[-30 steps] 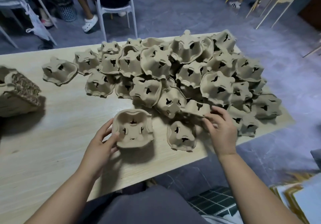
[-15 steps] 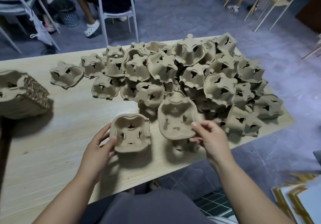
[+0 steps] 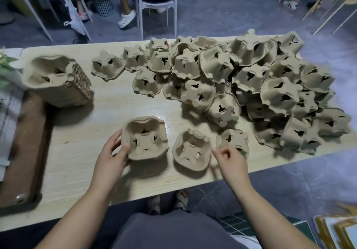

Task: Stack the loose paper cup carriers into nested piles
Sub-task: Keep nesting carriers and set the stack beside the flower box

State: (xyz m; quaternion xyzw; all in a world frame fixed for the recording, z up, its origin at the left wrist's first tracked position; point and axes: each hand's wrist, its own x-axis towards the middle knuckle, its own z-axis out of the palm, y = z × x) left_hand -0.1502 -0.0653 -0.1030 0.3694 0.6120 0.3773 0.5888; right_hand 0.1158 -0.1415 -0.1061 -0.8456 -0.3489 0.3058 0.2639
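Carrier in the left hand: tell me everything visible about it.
Tan moulded pulp, this carrier is roughly square with a wavy, rounded rim, open side up. Its hollow shows a raised centre and small dark slits. It sits at the near part of the wooden table, left of a second open-side-up carrier and apart from it. The left hand grips its left side, thumb on the rim.

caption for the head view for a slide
Left hand grips an upturned carrier; right hand hovers at a second carrier, loose heap behind.
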